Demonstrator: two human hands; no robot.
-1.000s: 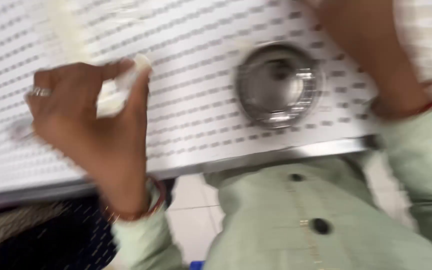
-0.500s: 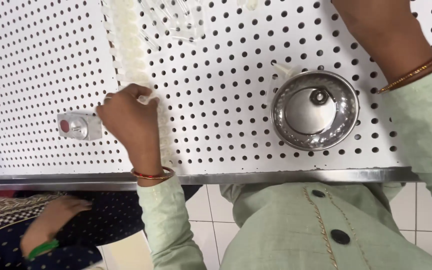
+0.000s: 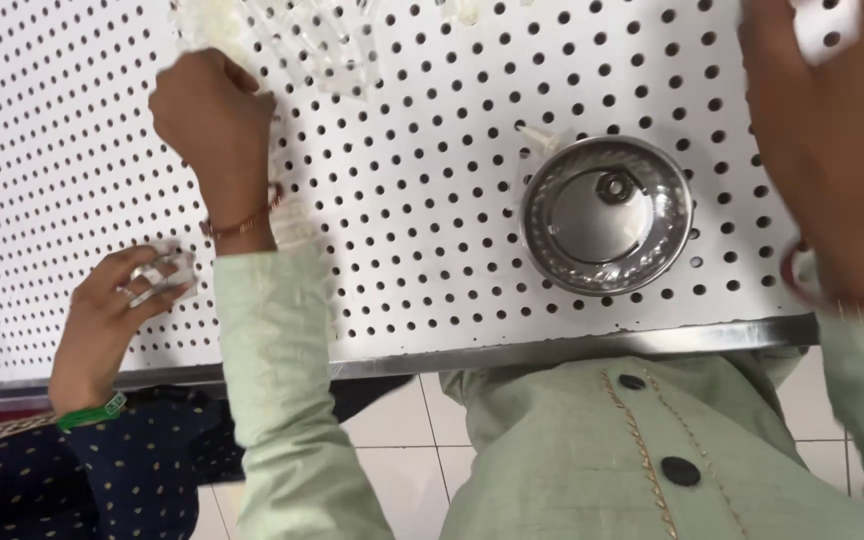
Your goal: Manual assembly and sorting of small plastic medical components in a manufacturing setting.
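My left hand is stretched out over the white perforated table, its fingers curled around a white flower strand that runs under my wrist. A round steel bowl stands near the table's front edge, with a small ring-like piece inside it. My right hand is raised close to the camera at the far right, blurred, above and right of the bowl; I cannot make out its fingers or anything in them. My pale green sleeves and shirt fill the bottom.
Another person's hand with a green bangle rests on the table at the lower left, fingers on a small shiny object. A clear plastic wrapper lies at the top. The table's metal edge borders a tiled floor.
My left hand has moved farther out along the strand, towards the top left. The other person's hand has come up onto the table. My right hand has risen closer to the camera.
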